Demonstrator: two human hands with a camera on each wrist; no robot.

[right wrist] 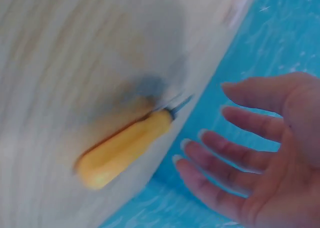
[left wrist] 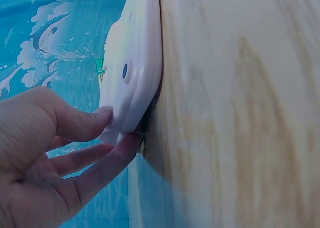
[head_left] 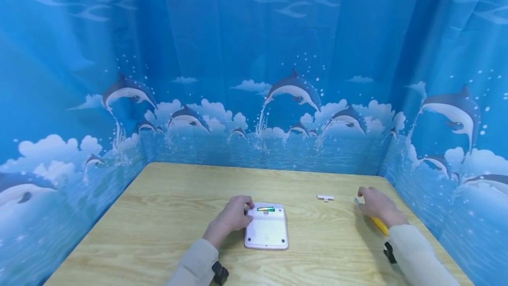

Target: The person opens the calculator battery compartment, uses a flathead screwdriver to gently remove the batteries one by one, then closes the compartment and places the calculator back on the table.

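A flat white device (head_left: 267, 231), perhaps a calculator, lies back side up on the table, with small dark feet at its corners. A green battery (head_left: 266, 209) sits in the open slot near its far edge. My left hand (head_left: 235, 212) pinches the device's left edge, thumb on the back and a fingertip at the underside, as the left wrist view shows. Over a yellow-handled screwdriver (right wrist: 125, 150) hovers my right hand (head_left: 377, 205). Its fingers are spread and loosely bent, and in the right wrist view (right wrist: 245, 153) they look apart from the screwdriver.
A small white battery cover (head_left: 325, 197) with a tab lies on the wooden table (head_left: 178, 197), between the device and my right hand. Blue dolphin-print curtains (head_left: 254, 56) stand along the table's back and sides. The screwdriver is close to the right table edge.
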